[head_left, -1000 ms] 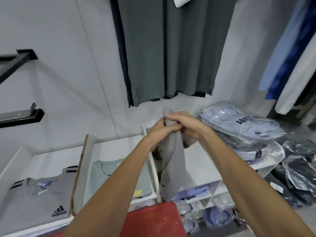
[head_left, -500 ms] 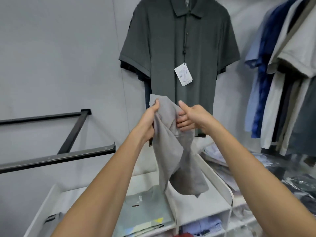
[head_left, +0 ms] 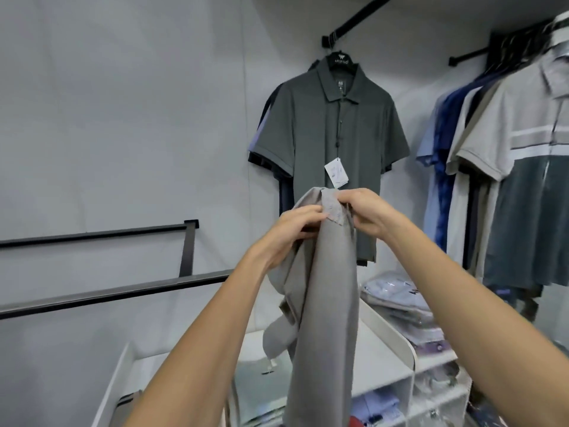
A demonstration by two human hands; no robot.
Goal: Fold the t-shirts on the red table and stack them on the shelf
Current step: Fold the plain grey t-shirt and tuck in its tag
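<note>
A grey t-shirt [head_left: 326,303] hangs bunched in the air in front of me. My left hand [head_left: 292,232] grips its upper edge from the left. Close beside it, my right hand [head_left: 366,214] pinches the same top edge from the right. The cloth drops in a long fold down to the lower edge of the view, above the white shelf [head_left: 385,334]. A pale green folded shirt [head_left: 261,383] lies in the shelf's middle compartment, partly hidden by the hanging cloth. A sliver of the red table [head_left: 357,423] shows at the bottom.
A dark grey polo [head_left: 332,143] with a tag hangs on the wall behind. More shirts hang on a rail [head_left: 508,167] at the right. Bagged shirts [head_left: 397,294] are piled on the shelf's right end. Black wall brackets [head_left: 123,288] stick out at the left.
Both hands lifted the grey t-shirt higher and shifted along its top edge. The view tilted up, so the table and shelf dropped toward the bottom.
</note>
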